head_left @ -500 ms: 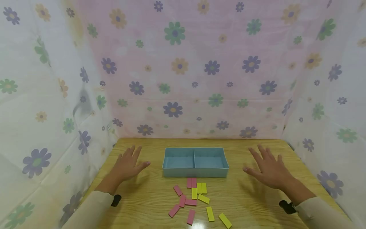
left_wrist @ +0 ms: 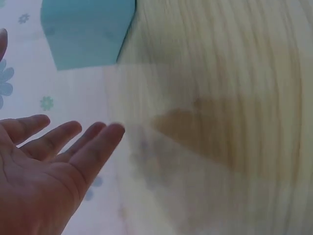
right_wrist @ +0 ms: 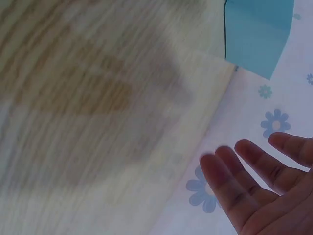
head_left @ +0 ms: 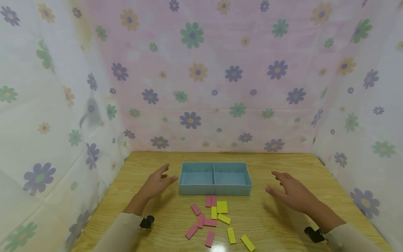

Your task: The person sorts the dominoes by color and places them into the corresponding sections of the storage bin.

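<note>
A light blue box (head_left: 215, 190) with a divider and two compartments sits mid-table in the head view. My left hand (head_left: 156, 184) is held just left of it, thumb pointing at its left wall, fingers relaxed and holding nothing. To the box's right, farther off, my right hand (head_left: 292, 192) hovers over the table with loose, extended fingers and nothing in them. In front of the box lie several pink tiles (head_left: 210, 222) and several yellow tiles (head_left: 231, 235), some side by side, others scattered. Both wrist views show the spread fingers, with an end of the box beyond.
The wooden table (head_left: 170, 231) has flower-patterned cloth (head_left: 201, 98) standing behind it and along both sides. A black wrist camera (head_left: 147, 222) sits at my left cuff, another black device (head_left: 314, 234) at my right.
My left hand has moved right, closer to the box, and turned more sideways. The right hand has turned sideways too, its fingers drawn closer together. Box and tiles stay put.
</note>
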Available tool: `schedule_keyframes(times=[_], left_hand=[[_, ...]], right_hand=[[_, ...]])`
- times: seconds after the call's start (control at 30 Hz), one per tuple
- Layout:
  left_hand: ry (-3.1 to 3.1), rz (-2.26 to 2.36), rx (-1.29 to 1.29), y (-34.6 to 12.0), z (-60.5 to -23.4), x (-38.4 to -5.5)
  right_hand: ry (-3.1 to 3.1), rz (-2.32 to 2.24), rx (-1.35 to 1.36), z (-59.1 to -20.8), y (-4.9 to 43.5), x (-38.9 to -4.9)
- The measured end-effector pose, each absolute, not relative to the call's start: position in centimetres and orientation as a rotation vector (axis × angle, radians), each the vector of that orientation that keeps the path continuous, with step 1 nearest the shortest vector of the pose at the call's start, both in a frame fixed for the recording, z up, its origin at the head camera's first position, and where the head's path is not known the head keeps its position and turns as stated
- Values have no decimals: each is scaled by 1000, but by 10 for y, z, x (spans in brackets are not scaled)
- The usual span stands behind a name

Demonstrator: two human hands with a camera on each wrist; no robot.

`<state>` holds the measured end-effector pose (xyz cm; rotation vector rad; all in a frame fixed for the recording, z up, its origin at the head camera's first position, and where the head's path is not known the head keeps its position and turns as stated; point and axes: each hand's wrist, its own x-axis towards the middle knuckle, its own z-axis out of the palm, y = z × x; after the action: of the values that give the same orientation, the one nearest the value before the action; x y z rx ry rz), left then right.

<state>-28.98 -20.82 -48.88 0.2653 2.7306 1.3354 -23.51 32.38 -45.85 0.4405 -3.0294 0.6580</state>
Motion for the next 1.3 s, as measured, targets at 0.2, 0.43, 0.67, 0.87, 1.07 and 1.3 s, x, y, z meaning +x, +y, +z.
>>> schedule_keyframes(times=[0.2,0.43,0.67,0.87,1.07,1.3], left_hand=[[2444,1723,200,-194,-502,-291],[2266,1890,227,-183,-511,-290],[2226,1922,264,-179,-516,-292],[2241,1926,250,-178,-518,-292],[2197,1963,237,-179,-522,-292],[2162,2008,259,-178,-526,-291]], right_hand=[[-3089,880,427,-465,319,-233],[-3161,970,444,-480,317,-231],[-3161,1074,584,-488,313,-224],[-3135,1238,667,-489,307,-217],[-3134,1498,689,-487,296,-213],[-3155,1586,662,-491,282,-209]])
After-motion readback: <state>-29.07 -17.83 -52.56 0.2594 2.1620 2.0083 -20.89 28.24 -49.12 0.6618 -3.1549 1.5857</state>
